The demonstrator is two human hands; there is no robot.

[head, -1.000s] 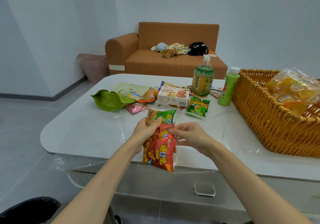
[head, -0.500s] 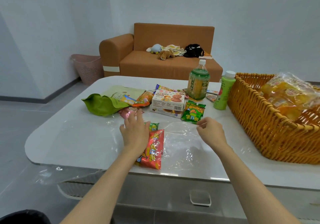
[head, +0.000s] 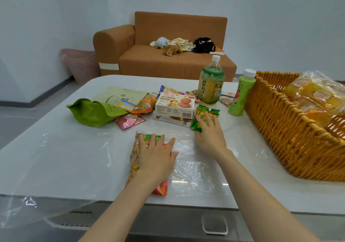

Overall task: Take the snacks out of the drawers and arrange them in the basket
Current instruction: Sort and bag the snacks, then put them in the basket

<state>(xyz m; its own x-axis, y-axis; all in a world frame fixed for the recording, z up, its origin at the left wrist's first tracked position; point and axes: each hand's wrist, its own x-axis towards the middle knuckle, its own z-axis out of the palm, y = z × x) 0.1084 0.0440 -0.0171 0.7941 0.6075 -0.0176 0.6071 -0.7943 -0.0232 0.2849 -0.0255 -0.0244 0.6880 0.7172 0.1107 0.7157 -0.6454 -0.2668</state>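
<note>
The left hand point(head: 155, 155) lies flat on a red snack bag point(head: 134, 155) near the front edge of the tabletop point(head: 65, 148), fingers straight and spread, pressing the bag down rather than gripping it. The bag lies lengthwise on clear plastic film point(head: 192, 167) that covers the tabletop and hangs over its front edge.

The right hand point(head: 211, 139) reaches further in and rests its fingers on a green packet point(head: 209, 109). They lie fairly straight over it, not curled round it. The packet sits flat, touching the right end of a cookie box point(head: 175, 104), which is stacked on another flat box.

Behind the packet stands a large bottle point(head: 211, 84), and just beside it to the right a small green bottle point(head: 240, 94), near the wall of the wicker basket point(head: 280, 126). The basket stands at the right end of the tabletop and holds a clear bag of yellow snacks point(head: 315, 96).

Left of the cookie box lie an orange packet point(head: 145, 104), a pink packet point(head: 128, 120) and a green pouch point(head: 93, 111), all close together. More small packets show behind the box and bottles, too small to tell apart.
</note>
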